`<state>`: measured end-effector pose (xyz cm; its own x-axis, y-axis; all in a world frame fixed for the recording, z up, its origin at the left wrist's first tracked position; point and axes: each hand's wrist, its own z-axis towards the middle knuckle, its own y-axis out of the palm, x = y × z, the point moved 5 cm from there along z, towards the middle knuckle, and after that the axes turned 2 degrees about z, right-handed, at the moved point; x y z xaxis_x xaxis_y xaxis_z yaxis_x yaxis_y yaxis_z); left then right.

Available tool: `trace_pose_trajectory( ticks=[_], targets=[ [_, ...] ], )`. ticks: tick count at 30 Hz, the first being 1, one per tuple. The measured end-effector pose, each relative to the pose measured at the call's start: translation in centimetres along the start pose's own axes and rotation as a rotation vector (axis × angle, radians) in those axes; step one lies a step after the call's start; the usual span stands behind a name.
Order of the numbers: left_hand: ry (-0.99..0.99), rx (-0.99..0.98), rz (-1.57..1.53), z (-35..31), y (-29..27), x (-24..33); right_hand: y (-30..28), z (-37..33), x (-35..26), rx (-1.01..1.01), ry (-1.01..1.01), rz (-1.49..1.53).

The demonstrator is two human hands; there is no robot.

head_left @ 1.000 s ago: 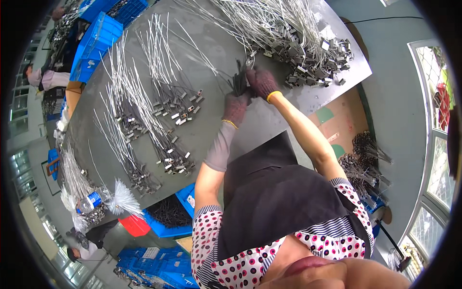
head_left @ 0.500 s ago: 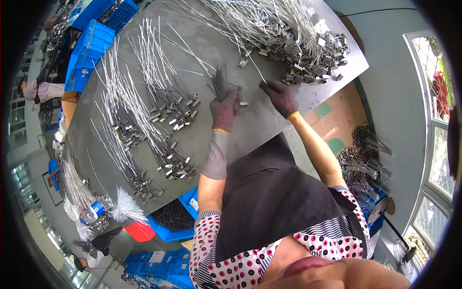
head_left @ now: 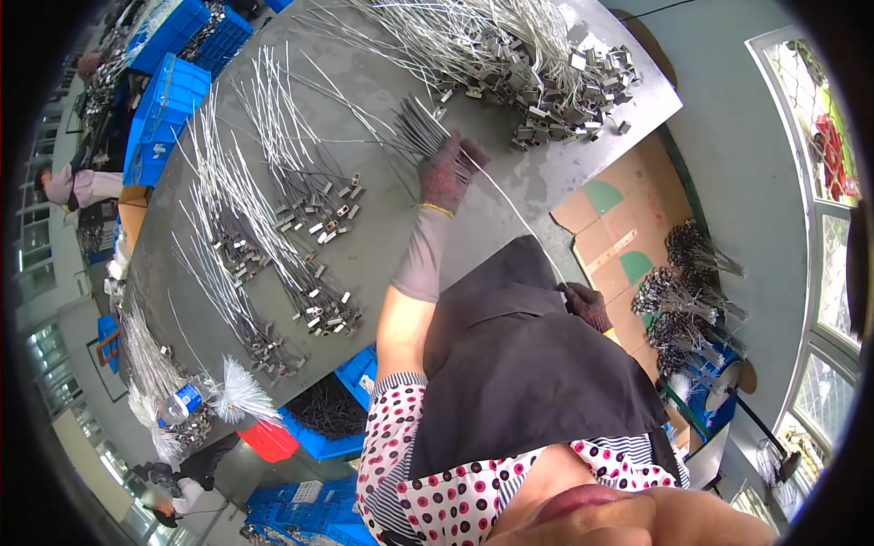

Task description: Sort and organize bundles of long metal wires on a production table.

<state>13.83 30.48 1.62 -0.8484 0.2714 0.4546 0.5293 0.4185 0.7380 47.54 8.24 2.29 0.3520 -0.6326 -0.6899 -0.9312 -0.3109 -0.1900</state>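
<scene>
My left hand (head_left: 448,173), in a dark work glove, is closed around a fan of thin dark sleeves or strands (head_left: 417,127) above the grey metal table (head_left: 391,250). A long pale wire (head_left: 512,205) runs from that hand down to my right hand (head_left: 587,308). The right hand, also gloved, is closed on the wire's lower end beside my black apron, beyond the table edge. Just past my left hand lies a big heap of silvery wires with small metal blocks (head_left: 546,86) on their ends.
More bundles of wires with metal ends (head_left: 319,214) lie on the table's left half. Blue crates (head_left: 168,109) stand beyond its left edge. A plastic bottle (head_left: 182,402) sits near more wires. Flattened cardboard (head_left: 610,232) and dark wire bundles (head_left: 674,300) are at the right.
My right hand has moved from over the table down and right to beside the apron, drawing the pale wire out straight. My left hand has shifted slightly up and right, still gripping the dark strands.
</scene>
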Motion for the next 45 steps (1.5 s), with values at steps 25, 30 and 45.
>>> trace_pose_trajectory(
  ticks=[25, 30, 45],
  targets=[
    [0.203, 0.084, 0.362, -4.7, 0.0, -1.0, 8.0, 12.1, -17.1, -0.104, -0.238, 0.164],
    [0.203, 0.170, 0.604, -5.3, 1.7, 2.1, 13.0, 15.1, -26.9, -0.209, -0.296, 0.178],
    [0.175, 0.374, 1.265, -4.1, -3.8, 7.2, 18.4, 26.4, -37.6, 0.283, -0.478, -0.798]
  ],
)
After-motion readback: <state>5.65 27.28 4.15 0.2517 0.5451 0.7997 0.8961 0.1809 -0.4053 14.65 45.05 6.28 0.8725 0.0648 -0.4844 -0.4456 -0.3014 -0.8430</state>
